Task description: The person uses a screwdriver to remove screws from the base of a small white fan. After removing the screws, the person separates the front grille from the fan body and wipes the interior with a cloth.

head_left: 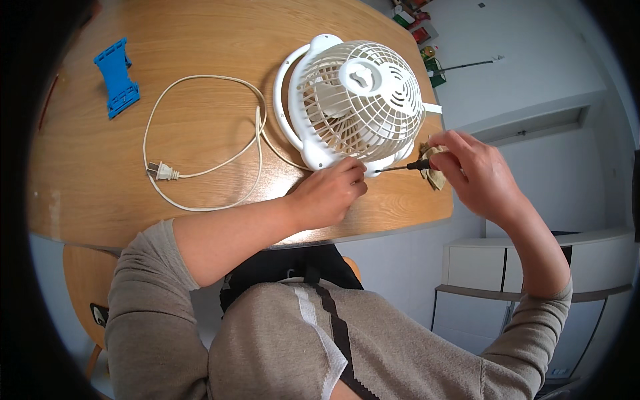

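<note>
A small white table fan (357, 100) lies on its back on the wooden table (87, 173), grille facing up. My left hand (328, 194) rests on the table at the fan's lower rim, fingertips pinched at the tip of a screwdriver (400, 167). My right hand (472, 170) grips the screwdriver's black handle at the table's right edge. The metal shaft points left into the fan's rim. A crumpled tan piece (435, 175) sits under my right hand.
The fan's white power cord (200, 137) loops over the table to the left, its plug (162, 172) lying loose. A blue plastic stand (117, 77) lies far left. White cabinets (527, 267) stand right of the table, and a wooden chair (87, 293) is below.
</note>
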Available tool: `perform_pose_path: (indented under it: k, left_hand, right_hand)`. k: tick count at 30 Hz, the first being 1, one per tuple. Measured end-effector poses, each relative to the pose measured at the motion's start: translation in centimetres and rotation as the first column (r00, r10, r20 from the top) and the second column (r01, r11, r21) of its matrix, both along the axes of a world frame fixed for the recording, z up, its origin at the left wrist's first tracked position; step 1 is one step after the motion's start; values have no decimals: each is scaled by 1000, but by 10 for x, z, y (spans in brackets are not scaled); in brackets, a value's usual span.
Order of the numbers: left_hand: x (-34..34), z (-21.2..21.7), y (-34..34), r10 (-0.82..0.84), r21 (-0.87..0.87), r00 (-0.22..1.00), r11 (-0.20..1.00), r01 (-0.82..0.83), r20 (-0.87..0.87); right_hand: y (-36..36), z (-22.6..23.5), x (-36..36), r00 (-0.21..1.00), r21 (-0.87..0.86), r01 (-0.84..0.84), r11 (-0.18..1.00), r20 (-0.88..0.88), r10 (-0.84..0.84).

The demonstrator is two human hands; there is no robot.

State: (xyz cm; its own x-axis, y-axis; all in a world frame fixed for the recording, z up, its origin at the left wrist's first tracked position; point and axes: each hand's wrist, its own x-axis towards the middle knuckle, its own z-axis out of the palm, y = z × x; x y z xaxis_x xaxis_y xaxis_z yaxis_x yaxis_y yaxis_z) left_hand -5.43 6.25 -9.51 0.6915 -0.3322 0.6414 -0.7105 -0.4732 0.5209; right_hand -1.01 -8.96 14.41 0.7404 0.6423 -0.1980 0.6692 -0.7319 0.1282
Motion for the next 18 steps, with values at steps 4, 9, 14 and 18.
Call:
perform_pose_path:
  k: [4,9,14,18]
  left_hand:
    - [0,3,3,-12,12,999,1000,13,-41]
    - [0,1,0,16,-35,999,999,-15,30]
    - [0,1,-2,-2,-40,1000,999,2,18]
    - [1,0,-1,-7,-50,999,999,8,37]
  right_hand:
    - [-3,-4,3,986,219,-60,974,-137,91]
    - [1,1,1,996,-20,89,996,-25,-89]
    - [-8,2,-5,997,129,-69,989,-13,72]
    - [-31,2,-6,999,332,21,943,-44,-7]
